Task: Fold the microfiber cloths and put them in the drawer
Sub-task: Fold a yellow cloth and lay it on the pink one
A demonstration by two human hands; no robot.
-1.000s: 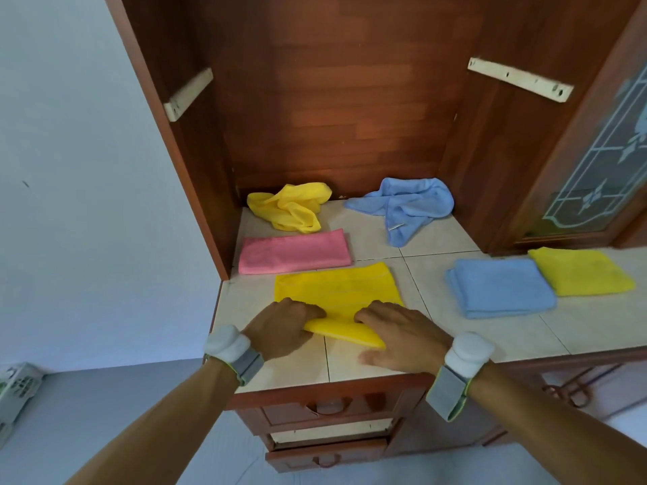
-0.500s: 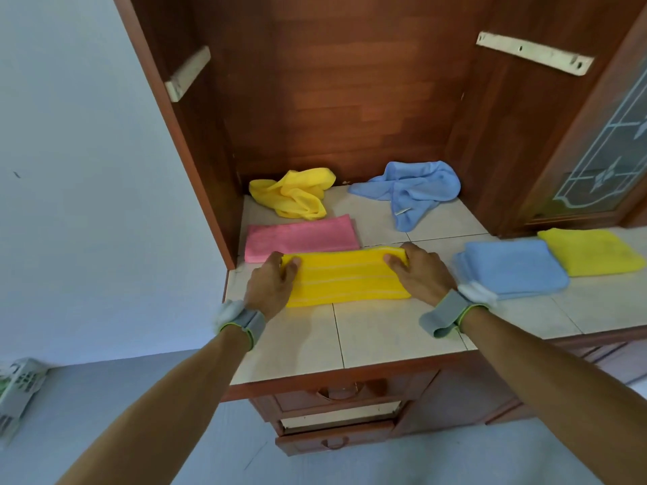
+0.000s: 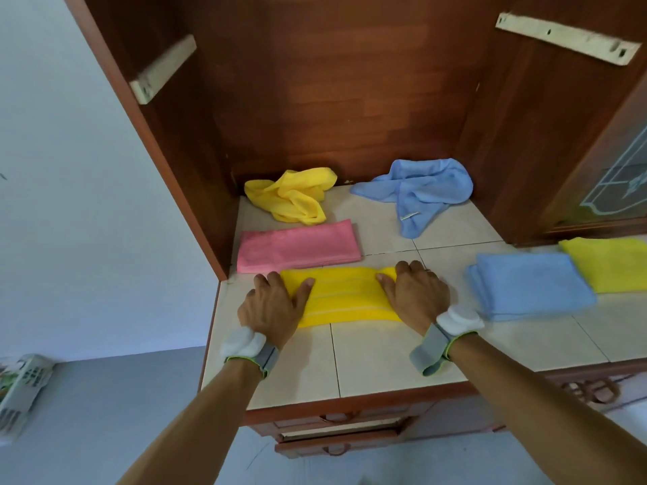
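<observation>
A yellow cloth (image 3: 345, 297), folded into a long strip, lies on the tiled counter (image 3: 378, 358). My left hand (image 3: 275, 304) rests flat on its left end and my right hand (image 3: 415, 295) on its right end, fingers spread, pressing it down. Behind it lies a folded pink cloth (image 3: 297, 246). A crumpled yellow cloth (image 3: 290, 196) and a crumpled blue cloth (image 3: 420, 194) sit at the back of the cabinet. To the right are a folded blue cloth (image 3: 528, 287) and a folded yellow cloth (image 3: 609, 262). Below the counter edge, a drawer (image 3: 339, 435) stands slightly pulled out.
Brown wooden cabinet walls (image 3: 196, 176) close in the back and left of the counter. A glass-panelled door (image 3: 619, 183) stands at the right. A white plastic basket (image 3: 21, 390) sits on the grey floor at the far left.
The near edge of the yellow cloth was folded away from me, making a narrow strip. My hands then moved to its two ends and have stayed there, pressing it flat.
</observation>
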